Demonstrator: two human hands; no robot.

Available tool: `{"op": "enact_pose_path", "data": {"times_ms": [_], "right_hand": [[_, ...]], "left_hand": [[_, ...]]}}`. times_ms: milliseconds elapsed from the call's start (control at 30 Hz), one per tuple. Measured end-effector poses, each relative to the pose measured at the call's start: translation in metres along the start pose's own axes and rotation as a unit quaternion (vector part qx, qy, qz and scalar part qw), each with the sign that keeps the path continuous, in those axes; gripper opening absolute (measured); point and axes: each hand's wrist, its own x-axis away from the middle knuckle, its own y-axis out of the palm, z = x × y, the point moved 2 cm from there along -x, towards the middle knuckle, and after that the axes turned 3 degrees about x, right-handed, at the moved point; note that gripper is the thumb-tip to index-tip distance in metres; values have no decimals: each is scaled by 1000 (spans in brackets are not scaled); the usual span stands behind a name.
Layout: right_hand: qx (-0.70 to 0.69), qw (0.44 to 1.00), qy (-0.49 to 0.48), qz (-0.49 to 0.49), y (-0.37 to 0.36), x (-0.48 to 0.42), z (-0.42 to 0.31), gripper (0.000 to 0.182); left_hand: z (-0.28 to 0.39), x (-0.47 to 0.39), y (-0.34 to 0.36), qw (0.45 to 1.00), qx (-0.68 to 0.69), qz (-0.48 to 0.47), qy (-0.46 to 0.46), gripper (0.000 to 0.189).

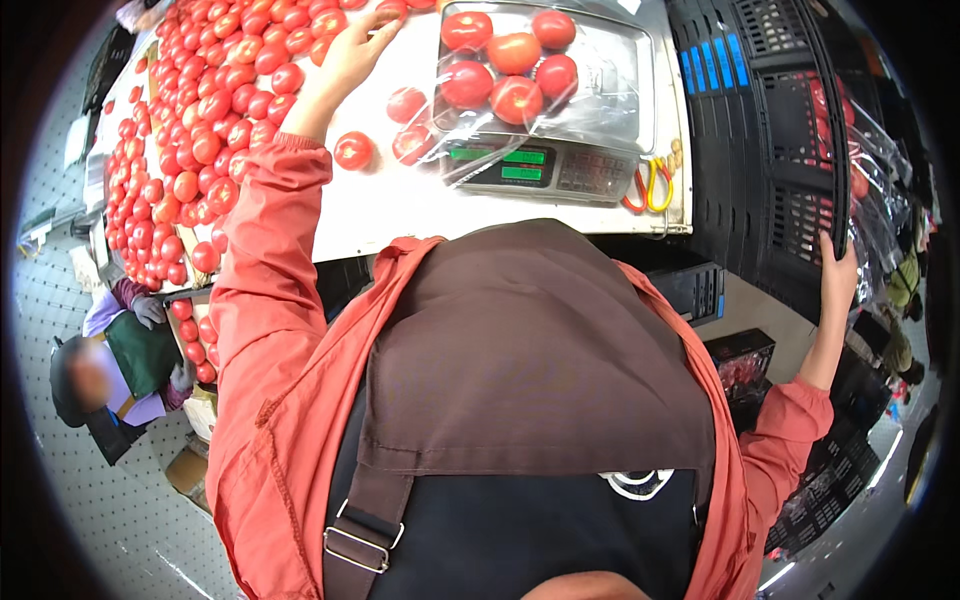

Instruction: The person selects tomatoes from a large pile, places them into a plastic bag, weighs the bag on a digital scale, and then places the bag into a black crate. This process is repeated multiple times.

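Observation:
My left hand [356, 51] reaches over the white tabletop [382, 217] beside the tomato pile [217, 112]. Its fingers are apart, with a tomato [392, 7] just beyond the tips; whether they touch is unclear. Several tomatoes [514, 54] rest on the metal pan of a digital scale [619, 94], with clear plastic film [480, 150] over or around them. A loose tomato [353, 151] lies left of the scale, two more near the film. At the far right, my right hand [838, 270] grips the rim of a black plastic crate [806, 150].
Scissors with red and yellow handles [651, 187] lie beside the scale's lower right corner. Stacked black crates [712, 142] stand along the table's right edge. At left, another person [120, 360] in gloves works by a box of tomatoes [193, 341]. More crates [682, 285] are below the table.

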Motion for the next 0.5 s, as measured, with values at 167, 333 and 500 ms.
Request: {"op": "enact_pose_path", "data": {"times_ms": [167, 333, 500], "right_hand": [[25, 1000, 5, 7, -2, 7, -2, 44], [30, 999, -6, 33, -4, 11, -7, 43], [13, 1000, -1, 19, -6, 12, -10, 44]], "left_hand": [[11, -37, 30, 998, 9, -64, 28, 40], [29, -64, 82, 971, -176, -165, -12, 50], [12, -80, 105, 978, -152, -144, -19, 56]]}}
